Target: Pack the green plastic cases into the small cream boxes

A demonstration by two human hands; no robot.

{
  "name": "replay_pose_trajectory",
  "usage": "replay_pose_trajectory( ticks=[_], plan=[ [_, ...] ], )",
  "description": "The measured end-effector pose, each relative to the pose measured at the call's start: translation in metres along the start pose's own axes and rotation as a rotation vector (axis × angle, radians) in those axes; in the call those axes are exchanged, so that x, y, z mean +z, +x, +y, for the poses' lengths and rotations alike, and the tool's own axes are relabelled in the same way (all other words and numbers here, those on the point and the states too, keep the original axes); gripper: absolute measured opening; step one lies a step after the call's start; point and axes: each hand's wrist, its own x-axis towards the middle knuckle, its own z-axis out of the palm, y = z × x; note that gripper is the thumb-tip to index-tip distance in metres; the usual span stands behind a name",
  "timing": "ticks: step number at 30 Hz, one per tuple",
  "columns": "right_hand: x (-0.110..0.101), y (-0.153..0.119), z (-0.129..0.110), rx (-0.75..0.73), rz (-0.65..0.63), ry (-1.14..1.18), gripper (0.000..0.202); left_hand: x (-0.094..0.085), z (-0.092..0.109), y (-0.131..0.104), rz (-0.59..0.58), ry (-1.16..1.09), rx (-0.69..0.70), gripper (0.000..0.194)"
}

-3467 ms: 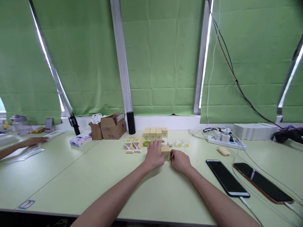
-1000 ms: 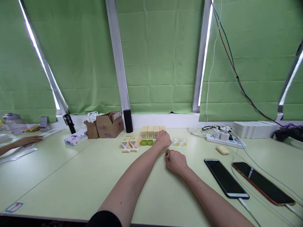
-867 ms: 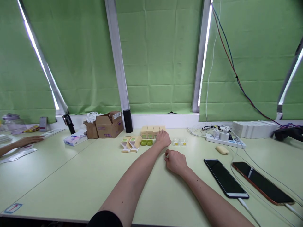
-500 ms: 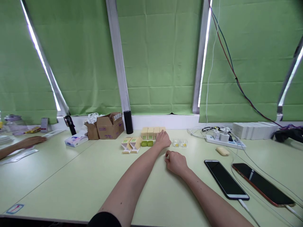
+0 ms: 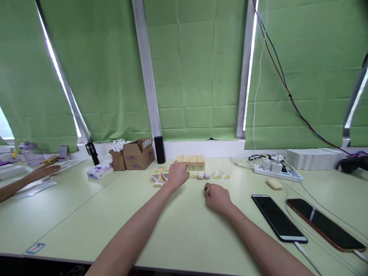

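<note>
My left hand (image 5: 177, 173) reaches over the small green boxes, covering most of them; a sliver of one green box (image 5: 188, 174) shows at its right side. Its fingers point away from me and are hidden behind the hand, so any hold is out of sight. On the table to the right, my right hand (image 5: 217, 197) rests loosely closed, with nothing visible in it. Two small pale pink blocks (image 5: 203, 175) sit between the hands, farther back, beside tiny yellow pieces (image 5: 194, 176). Two clear cups (image 5: 222, 174) with yellow bits stand to their right. Open cartons (image 5: 158, 177) lie left of my left hand.
A row of tan cartons (image 5: 194, 163) stands behind my left hand. Farther left are a black cylinder (image 5: 159, 149), a cardboard box (image 5: 139, 155) and a tissue pack (image 5: 99, 171). Phones (image 5: 278, 217), a power strip (image 5: 277, 174) and cables lie right. Another person's hand (image 5: 44, 172) is far left.
My left hand has moved left, from the tan cartons to the green boxes, uncovering the pink blocks and yellow pieces. The right hand stays about where it was. The view shifts slightly.
</note>
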Motion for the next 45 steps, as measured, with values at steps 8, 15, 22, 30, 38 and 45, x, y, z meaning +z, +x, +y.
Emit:
replay_pose_trajectory(
  ticks=[8, 15, 22, 30, 38, 45],
  plan=[
    [0.001, 0.001, -0.001, 0.011, -0.009, 0.007, 0.022, 0.028, -0.019, -0.027, -0.081, -0.01, -0.053, 0.04],
    [0.001, 0.001, -0.002, -0.002, 0.005, 0.009, 0.021, 0.049, -0.019, -0.026, -0.113, -0.03, -0.03, 0.035],
    [0.001, -0.001, -0.003, -0.007, 0.01, 0.017, 0.021, 0.05, -0.023, -0.027, -0.118, -0.054, -0.026, 0.028],
    [0.006, 0.002, 0.001, -0.018, 0.031, 0.022, 0.018, 0.04, -0.014, -0.042, -0.137, -0.09, 0.053, 0.016],
    [0.009, 0.002, 0.0, -0.058, 0.152, 0.159, 0.028, 0.023, 0.001, -0.055, -0.153, -0.111, 0.13, 0.01],
    [0.021, 0.009, 0.005, -0.204, 0.302, 0.497, 0.05, 0.01, 0.026, -0.07, -0.044, -0.088, 0.338, 0.01]
  ],
)
